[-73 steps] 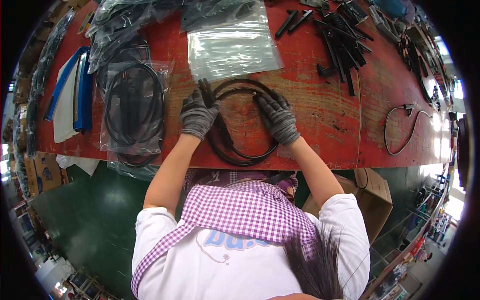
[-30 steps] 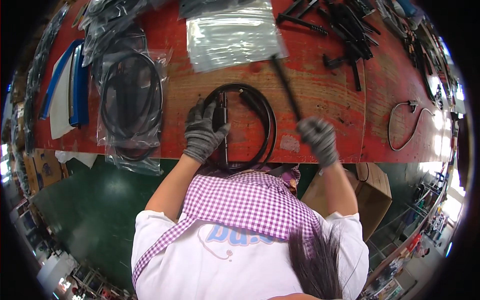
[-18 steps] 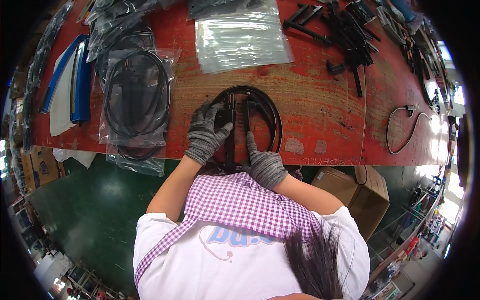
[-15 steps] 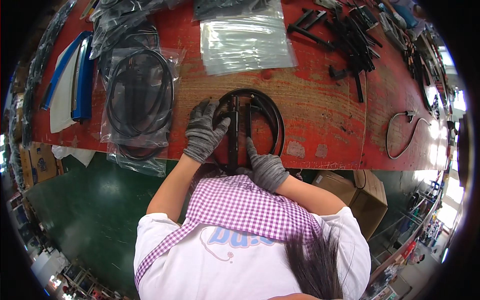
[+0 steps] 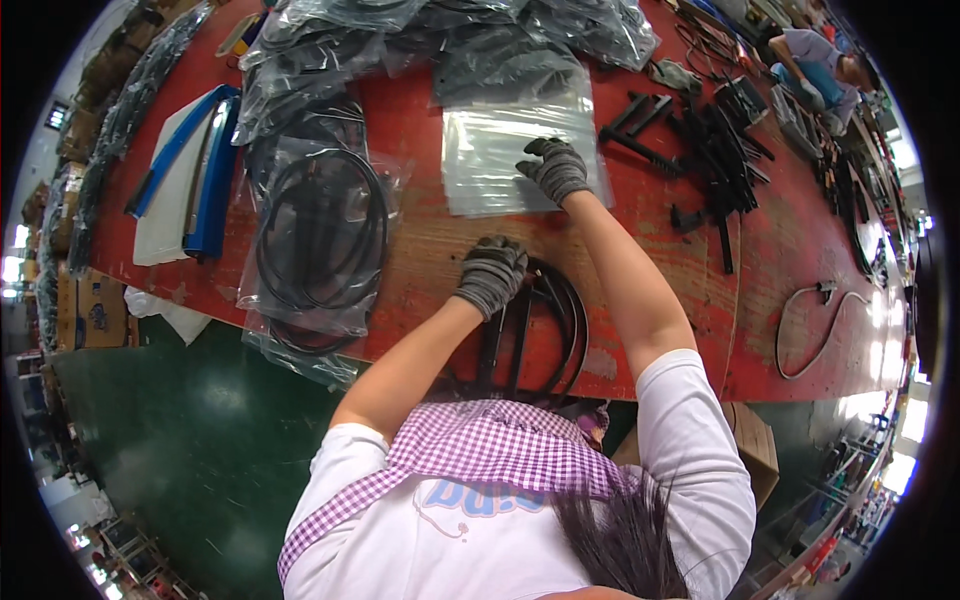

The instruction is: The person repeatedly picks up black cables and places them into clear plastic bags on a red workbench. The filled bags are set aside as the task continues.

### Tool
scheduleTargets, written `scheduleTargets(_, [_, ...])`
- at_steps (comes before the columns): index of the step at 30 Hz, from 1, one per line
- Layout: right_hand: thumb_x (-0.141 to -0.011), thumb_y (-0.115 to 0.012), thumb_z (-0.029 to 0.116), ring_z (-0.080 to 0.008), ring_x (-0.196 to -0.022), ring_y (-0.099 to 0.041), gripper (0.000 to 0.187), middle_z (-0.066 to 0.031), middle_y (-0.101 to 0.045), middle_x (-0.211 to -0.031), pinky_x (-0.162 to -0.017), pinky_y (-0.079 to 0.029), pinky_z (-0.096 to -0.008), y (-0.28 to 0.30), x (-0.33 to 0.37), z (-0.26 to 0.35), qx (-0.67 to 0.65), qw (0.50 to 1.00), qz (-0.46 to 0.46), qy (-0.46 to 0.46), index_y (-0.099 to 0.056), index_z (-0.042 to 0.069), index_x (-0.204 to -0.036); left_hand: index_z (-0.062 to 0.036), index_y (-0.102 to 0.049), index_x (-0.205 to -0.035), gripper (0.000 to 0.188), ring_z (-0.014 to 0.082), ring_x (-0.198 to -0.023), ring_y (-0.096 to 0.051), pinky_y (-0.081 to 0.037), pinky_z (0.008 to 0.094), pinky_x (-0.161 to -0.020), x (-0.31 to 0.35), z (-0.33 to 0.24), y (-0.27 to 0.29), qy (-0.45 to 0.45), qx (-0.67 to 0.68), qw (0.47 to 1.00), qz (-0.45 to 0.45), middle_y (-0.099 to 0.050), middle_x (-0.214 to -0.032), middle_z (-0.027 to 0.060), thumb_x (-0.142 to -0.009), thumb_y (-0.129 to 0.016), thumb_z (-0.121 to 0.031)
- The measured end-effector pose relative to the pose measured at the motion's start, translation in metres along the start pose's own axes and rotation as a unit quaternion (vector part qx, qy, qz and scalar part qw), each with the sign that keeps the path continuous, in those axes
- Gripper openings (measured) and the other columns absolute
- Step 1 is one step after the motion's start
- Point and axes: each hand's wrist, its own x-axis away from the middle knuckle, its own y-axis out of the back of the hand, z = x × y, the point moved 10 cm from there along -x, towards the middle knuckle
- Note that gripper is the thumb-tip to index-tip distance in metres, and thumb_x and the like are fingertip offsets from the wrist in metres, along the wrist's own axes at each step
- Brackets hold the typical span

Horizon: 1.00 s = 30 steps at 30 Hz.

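Observation:
My left hand (image 5: 492,276), in a grey knitted glove, is closed at the upper left of a coiled black cable (image 5: 582,335). Straight black bars (image 5: 520,345) lie within the coil, near the table's front edge. The fingers hide part of the coil's top. My right hand (image 5: 558,172), gloved alike, reaches over a stack of clear plastic bags (image 5: 490,165). Its fingers are bent but apart, above the right part of the stack, with nothing visible in them.
Bagged black cable coils (image 5: 322,240) lie on the left, beside a blue and white holder (image 5: 208,190). Black metal brackets (image 5: 715,150) are heaped at the right, with a thin grey cable (image 5: 785,340) nearer the edge. Another person (image 5: 815,60) sits at the far right.
My right hand has left the black bars and moved forward to the clear bags. My left hand has shifted to the coil's top. The view has tilted, showing more of the table's far side.

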Motion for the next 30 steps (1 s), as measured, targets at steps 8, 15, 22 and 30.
scheduleTargets(8, [-0.075,-0.059,0.036,-0.0321,-0.089,-0.058,0.029,-0.0132,-0.063,-0.093,-0.082,-0.045,-0.0394,-0.033,-0.014,-0.009,-0.012,0.999,0.039,-0.01,-0.067,0.011,-0.088,-0.0076,-0.065,-0.092,0.022,0.0324,-0.091,-0.054,-0.044,0.0391,-0.084,-0.003,0.006,0.026,0.034,0.022,0.998,-0.052,-0.059,-0.097,0.0153,-0.08,-0.056,-0.024])
scheduleTargets(15, [-0.077,-0.055,0.038,-0.0319,-0.089,-0.059,0.033,-0.0139,-0.063,-0.096,-0.081,-0.045,-0.0389,-0.04,-0.026,-0.019,-0.026,0.994,0.094,-0.048,-0.067,0.011,-0.093,-0.008,-0.064,-0.091,0.023,0.0312,-0.089,-0.055,-0.044,0.0386,-0.08,0.004,0.025,0.062,0.078,0.157,0.976,-0.131,-0.06,-0.093,0.0144,-0.08,-0.056,-0.026])
scheduleTargets(22, [-0.08,-0.058,0.031,-0.034,-0.077,-0.057,0.029,-0.0183,-0.06,-0.081,-0.07,-0.044,-0.0397,0.057,-0.016,0.044,-0.053,0.995,-0.069,0.046,-0.064,0.003,-0.083,-0.0158,-0.068,-0.088,0.018,0.0288,-0.101,-0.05,-0.038,0.0369,-0.087,-0.002,0.026,0.129,0.076,-0.002,0.945,-0.319,-0.056,-0.105,0.0107,-0.074,-0.063,-0.025])
scheduleTargets(30, [-0.076,-0.062,0.025,-0.0334,-0.079,-0.054,0.018,-0.0125,-0.058,-0.081,-0.069,-0.043,-0.0426,0.121,0.029,0.099,0.065,0.976,-0.15,0.146,-0.062,0.008,-0.08,-0.0271,-0.067,-0.087,0.016,0.0226,-0.108,-0.046,-0.037,0.0429,-0.085,-0.087,0.03,0.105,0.022,-0.286,0.936,-0.206,-0.055,-0.115,0.0012,-0.079,-0.053,-0.03])
